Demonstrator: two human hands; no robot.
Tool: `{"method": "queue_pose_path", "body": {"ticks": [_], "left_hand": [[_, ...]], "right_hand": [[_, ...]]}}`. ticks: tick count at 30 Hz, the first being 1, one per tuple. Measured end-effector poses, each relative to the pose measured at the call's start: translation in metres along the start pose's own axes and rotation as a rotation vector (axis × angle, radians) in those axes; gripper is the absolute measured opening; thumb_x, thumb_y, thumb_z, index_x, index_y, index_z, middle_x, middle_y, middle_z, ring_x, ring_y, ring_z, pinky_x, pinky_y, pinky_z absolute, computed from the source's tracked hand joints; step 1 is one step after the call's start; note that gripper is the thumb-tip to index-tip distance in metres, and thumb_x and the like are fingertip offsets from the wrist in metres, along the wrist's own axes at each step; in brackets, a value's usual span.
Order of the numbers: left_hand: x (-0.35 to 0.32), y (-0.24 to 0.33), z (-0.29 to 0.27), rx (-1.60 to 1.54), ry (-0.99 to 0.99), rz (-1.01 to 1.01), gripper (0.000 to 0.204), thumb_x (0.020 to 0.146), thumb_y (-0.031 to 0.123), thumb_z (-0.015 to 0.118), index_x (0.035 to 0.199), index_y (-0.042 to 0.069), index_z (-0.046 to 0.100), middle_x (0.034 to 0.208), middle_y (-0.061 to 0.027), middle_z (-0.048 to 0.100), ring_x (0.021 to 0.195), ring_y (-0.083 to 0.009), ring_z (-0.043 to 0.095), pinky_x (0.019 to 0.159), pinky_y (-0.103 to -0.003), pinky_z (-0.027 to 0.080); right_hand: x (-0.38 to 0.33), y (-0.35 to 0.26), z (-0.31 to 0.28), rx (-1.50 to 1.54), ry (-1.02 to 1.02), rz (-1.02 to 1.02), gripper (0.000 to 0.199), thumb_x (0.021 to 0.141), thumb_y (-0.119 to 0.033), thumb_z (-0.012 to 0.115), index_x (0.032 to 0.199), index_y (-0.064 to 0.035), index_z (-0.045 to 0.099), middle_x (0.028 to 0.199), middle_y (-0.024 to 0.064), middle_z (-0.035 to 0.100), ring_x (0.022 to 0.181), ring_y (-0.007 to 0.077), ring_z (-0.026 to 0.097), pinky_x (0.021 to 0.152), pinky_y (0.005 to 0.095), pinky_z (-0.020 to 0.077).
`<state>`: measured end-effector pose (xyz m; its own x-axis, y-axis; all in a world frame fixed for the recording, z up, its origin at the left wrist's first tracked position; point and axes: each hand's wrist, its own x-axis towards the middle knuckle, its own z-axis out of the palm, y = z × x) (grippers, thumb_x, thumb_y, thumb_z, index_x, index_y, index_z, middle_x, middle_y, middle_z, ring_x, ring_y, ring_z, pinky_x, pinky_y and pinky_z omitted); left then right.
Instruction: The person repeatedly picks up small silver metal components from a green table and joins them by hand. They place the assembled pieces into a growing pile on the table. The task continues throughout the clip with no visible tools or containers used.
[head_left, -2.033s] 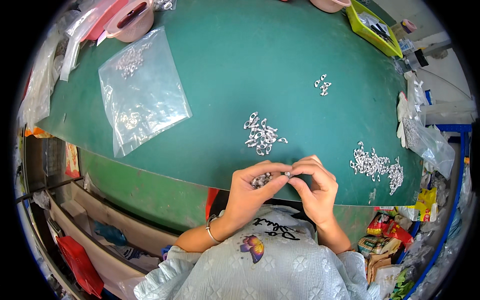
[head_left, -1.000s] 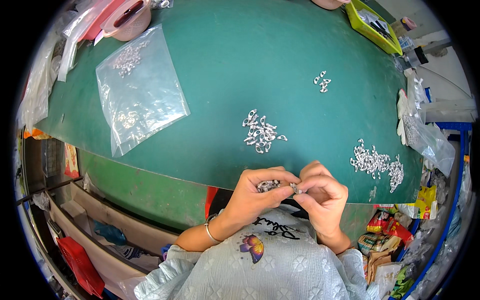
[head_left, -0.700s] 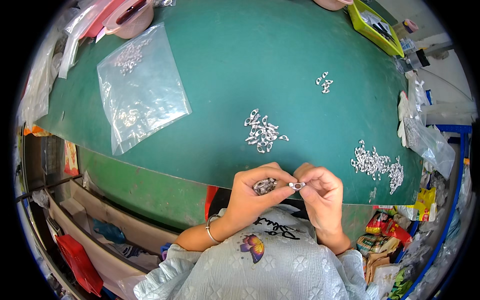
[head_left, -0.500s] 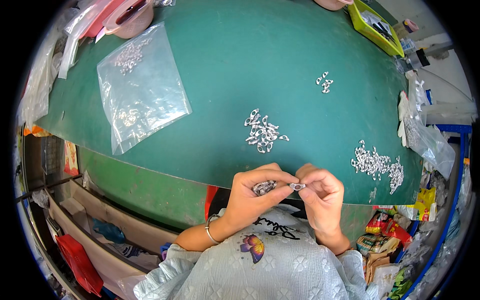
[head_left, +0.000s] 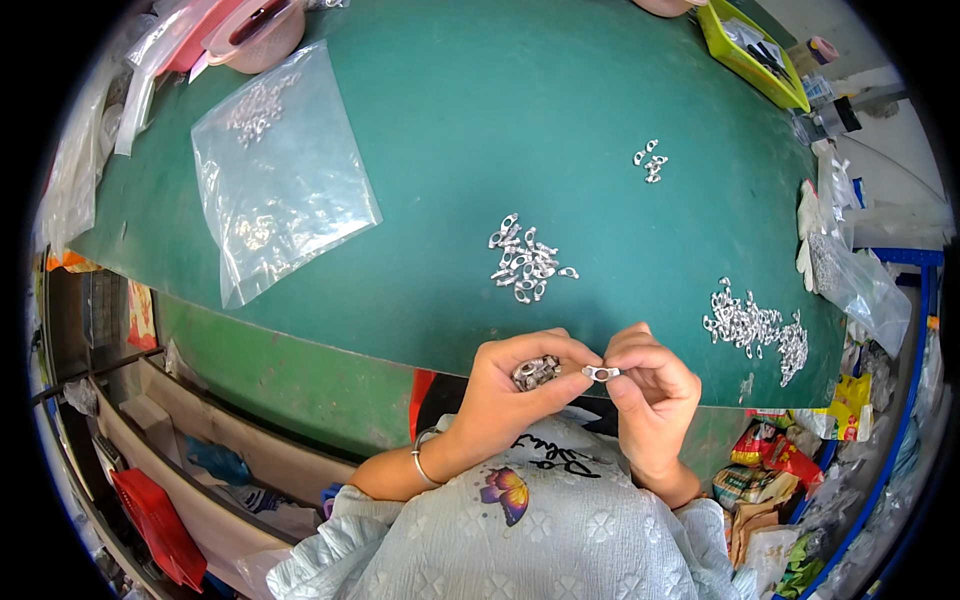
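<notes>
Near the table's front edge, my left hand (head_left: 515,385) is closed around several small silver metal parts (head_left: 536,373) cupped in its palm. Its thumb and forefinger also pinch one end of a small silver part with an oval hole (head_left: 601,374). At the other end of that part, the thumb and fingers of my right hand (head_left: 652,385) are pinched on it. Just beyond my hands lies a loose pile of similar parts (head_left: 524,262). A larger pile (head_left: 745,322) spreads to the right, and a small group (head_left: 653,165) sits farther back.
On the left of the green table (head_left: 440,130) lies a clear plastic bag (head_left: 290,200) with small parts in it. Pink baskets (head_left: 262,45) stand at the far left, a yellow-green tray (head_left: 735,60) at the far right. Another clear bag (head_left: 865,300) hangs over the right edge.
The pinched part now shows its hole more fully, and my right hand has shifted slightly right. My left fingers have opened a little around the parts in the palm.
</notes>
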<state>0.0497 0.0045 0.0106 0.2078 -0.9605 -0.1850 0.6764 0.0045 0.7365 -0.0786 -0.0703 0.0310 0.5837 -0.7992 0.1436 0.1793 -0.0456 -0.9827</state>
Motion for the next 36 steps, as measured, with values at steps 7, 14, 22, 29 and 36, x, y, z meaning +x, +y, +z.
{"method": "queue_pose_path", "body": {"ticks": [7,14,22,29,36], "left_hand": [[-0.0014,0.0052,0.0007,0.292,0.053,0.226,0.014,0.068,-0.008,0.063,0.08,-0.003,0.062,0.068,-0.0052,0.054,0.062,-0.0097,0.048,0.056,-0.023,0.037],[-0.0009,0.0017,-0.0004,0.318,0.076,0.327,0.017,0.068,-0.005,0.068,0.084,0.0,0.065,0.065,-0.0024,0.052,0.059,-0.0075,0.046,0.053,-0.021,0.035],[-0.0012,0.0019,-0.0001,0.303,0.071,0.309,0.016,0.068,-0.004,0.069,0.084,0.0,0.065,0.068,-0.0031,0.053,0.059,-0.0067,0.046,0.053,-0.021,0.035],[-0.0006,0.0003,-0.0003,0.299,0.082,0.302,0.015,0.069,-0.005,0.068,0.083,-0.001,0.065,0.068,-0.0033,0.053,0.06,-0.0068,0.046,0.054,-0.021,0.036],[0.0023,-0.0009,-0.0009,0.238,0.061,0.258,0.012,0.074,-0.001,0.065,0.085,-0.002,0.061,0.069,-0.0016,0.051,0.061,-0.0068,0.045,0.052,-0.02,0.035]], "right_hand": [[-0.0015,0.0009,0.001,0.209,-0.023,0.153,0.012,0.08,0.003,0.059,0.092,0.0059,0.058,0.086,0.0112,0.058,0.081,0.0164,0.051,0.072,0.0268,0.0413],[-0.0015,0.0006,0.0033,0.352,-0.047,0.259,0.011,0.084,0.0,0.055,0.094,0.0056,0.057,0.089,0.0101,0.055,0.082,0.0142,0.051,0.074,0.0252,0.0406],[-0.0026,0.0009,0.003,0.443,-0.051,0.33,0.012,0.085,-0.004,0.055,0.094,0.0042,0.057,0.089,0.0088,0.056,0.082,0.0133,0.052,0.075,0.0252,0.0408],[-0.0036,0.0029,0.0023,0.482,-0.046,0.357,0.012,0.086,-0.004,0.055,0.095,0.0037,0.056,0.089,0.0089,0.056,0.083,0.0135,0.053,0.077,0.0263,0.0419],[-0.0028,0.0038,0.0039,0.51,-0.021,0.386,0.01,0.086,-0.003,0.053,0.094,0.0037,0.057,0.089,0.0087,0.057,0.083,0.0135,0.053,0.077,0.0264,0.0421]]}}
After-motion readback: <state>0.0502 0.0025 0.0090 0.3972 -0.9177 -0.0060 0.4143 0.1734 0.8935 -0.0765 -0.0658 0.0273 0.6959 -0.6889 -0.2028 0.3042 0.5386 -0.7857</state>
